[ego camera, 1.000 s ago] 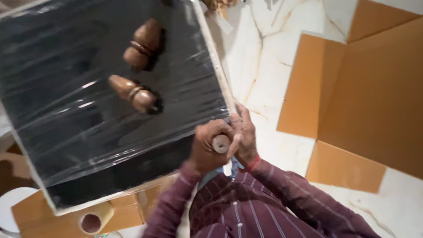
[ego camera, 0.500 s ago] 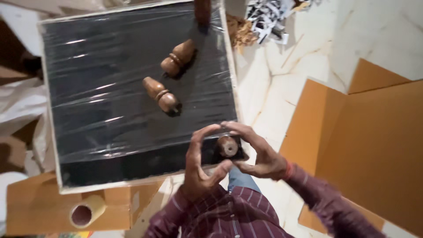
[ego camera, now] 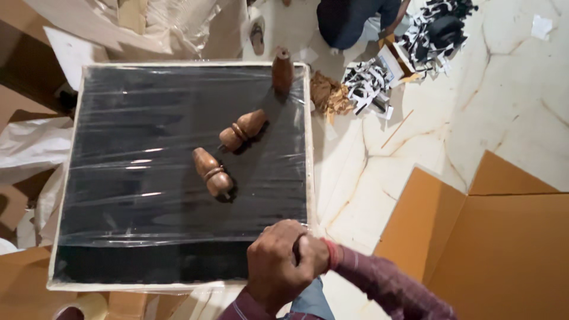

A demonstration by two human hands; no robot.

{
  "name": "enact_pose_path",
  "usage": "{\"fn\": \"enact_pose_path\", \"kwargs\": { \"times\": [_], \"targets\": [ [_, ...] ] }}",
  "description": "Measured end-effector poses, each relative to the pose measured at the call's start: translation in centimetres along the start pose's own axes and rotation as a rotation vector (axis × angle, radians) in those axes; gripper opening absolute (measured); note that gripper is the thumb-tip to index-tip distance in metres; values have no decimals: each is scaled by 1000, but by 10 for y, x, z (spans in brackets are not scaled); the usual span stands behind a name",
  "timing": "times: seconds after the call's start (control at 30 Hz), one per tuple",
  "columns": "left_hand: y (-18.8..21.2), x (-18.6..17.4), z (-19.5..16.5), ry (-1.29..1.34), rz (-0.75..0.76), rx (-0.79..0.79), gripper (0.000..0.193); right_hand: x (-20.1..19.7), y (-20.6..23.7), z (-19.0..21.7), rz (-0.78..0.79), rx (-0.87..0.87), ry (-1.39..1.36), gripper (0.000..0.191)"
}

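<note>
While both hands (ego camera: 288, 261) clench together at the board (ego camera: 178, 272), three wooden legs (ego camera: 212, 172) show.

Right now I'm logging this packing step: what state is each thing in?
Black panel: lying flat, covered in clear wrap.
Two loose wooden legs: lying on their sides on the panel.
Third wooden leg: upright at the far corner.
Left hand: closed in a grip at the near corner.
Right hand: closed against the left; what they hold is hidden.

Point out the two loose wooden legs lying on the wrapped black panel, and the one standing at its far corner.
Nearer wooden leg (ego camera: 212, 172), head view, its ringed middle.
Farther wooden leg (ego camera: 242, 130), head view, its rounded body.
Upright wooden leg (ego camera: 283, 72), head view, its side.
</note>
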State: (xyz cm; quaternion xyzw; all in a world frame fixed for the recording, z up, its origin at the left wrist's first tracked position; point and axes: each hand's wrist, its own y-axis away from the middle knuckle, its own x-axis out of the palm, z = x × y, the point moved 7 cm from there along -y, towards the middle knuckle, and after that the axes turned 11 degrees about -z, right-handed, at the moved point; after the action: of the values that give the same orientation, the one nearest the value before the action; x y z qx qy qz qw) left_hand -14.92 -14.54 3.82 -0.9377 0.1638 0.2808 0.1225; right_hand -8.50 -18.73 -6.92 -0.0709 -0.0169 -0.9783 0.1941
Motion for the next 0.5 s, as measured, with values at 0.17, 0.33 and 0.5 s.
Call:
{"fn": "enact_pose_path", "kwargs": {
  "times": [0.17, 0.33, 0.5],
  "targets": [
    [-7, -2, -18, 119, 137, 455, 22, 15, 6, -16, -120, -38, -1, 52],
    [-5, 25, -4, 230, 604, 771, 20, 29, 9, -19, -359, -93, 69, 44],
    [10, 33, 3, 212, 737, 897, 20, 42, 8, 11, -733, -207, 242, 37]
  ]
}}
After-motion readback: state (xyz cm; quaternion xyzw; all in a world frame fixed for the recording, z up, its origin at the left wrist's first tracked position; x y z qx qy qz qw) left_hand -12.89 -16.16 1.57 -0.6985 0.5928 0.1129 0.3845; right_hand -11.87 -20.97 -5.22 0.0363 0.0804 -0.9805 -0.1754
